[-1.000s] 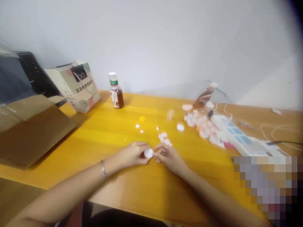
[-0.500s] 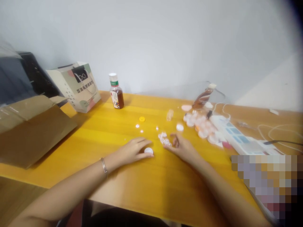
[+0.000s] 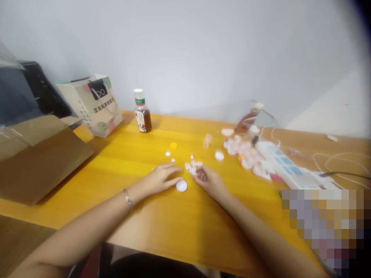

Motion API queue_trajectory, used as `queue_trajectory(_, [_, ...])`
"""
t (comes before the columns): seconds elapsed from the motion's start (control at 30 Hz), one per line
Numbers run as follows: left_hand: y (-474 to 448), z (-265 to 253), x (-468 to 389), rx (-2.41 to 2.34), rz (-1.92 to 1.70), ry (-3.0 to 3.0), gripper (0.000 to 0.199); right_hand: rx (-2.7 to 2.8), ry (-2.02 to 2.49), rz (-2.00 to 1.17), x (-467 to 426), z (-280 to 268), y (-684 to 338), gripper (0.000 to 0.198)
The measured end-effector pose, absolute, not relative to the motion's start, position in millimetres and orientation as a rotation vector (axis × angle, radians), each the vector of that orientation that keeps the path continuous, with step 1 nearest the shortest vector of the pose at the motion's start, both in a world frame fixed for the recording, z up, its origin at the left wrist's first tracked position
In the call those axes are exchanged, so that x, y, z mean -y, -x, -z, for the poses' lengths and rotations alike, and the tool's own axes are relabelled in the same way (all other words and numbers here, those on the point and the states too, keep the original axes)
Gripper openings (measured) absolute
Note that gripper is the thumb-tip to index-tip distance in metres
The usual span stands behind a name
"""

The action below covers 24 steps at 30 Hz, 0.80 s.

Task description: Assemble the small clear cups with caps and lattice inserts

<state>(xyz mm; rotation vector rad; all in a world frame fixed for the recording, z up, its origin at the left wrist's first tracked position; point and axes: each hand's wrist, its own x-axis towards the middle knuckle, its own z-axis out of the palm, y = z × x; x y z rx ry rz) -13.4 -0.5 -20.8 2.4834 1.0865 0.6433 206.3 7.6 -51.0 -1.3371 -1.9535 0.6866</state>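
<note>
My left hand (image 3: 165, 178) lies palm down over the table, fingers stretched and thumb apart, holding nothing. Its thumb tip is beside a round white lid-like disc (image 3: 181, 186) lying flat. Across from it, my right hand (image 3: 209, 180) has its fingers curled in a pinch against a cluster of small white openwork pieces (image 3: 191, 168). Blur hides how many pieces are between the fingers. Beyond the hands lie a yellow disc (image 3: 173, 145), a small white piece (image 3: 167, 153) and a second white disc (image 3: 219, 156).
On the left stand an open cardboard box (image 3: 52, 154) and a paper bag (image 3: 101, 106). A bottle of dark drink (image 3: 143, 119) stands at the back. To the right are round pale containers (image 3: 246, 152), a tilted bottle (image 3: 247, 119), a white power strip (image 3: 285, 164) and cables (image 3: 333, 156).
My right hand has moved left and its fingers have curled in. The small white pieces have shifted left with it. My left hand has drawn slightly back from the white disc.
</note>
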Motion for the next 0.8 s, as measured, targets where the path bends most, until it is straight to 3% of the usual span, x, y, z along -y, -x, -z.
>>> queue_trajectory(0.53, [26.9, 27.1, -24.0, -1.245, -0.983, -2.303, 0.023, 2.098, 1.269, -0.393, -5.3, 45.5, -211.6, 0.015])
queue_trajectory(0.67, [22.4, 30.7, -20.5, -1.146, -0.954, -2.322, 0.022, 2.04, 1.258, -0.483, -4.1, 43.1, -210.2, 0.016])
queue_trajectory(0.8, [15.6, 31.9, -18.1, -1.052, -0.943, -2.276, 0.022, 1.869, 1.273, -0.783, -2.6, 42.7, -205.2, 0.014])
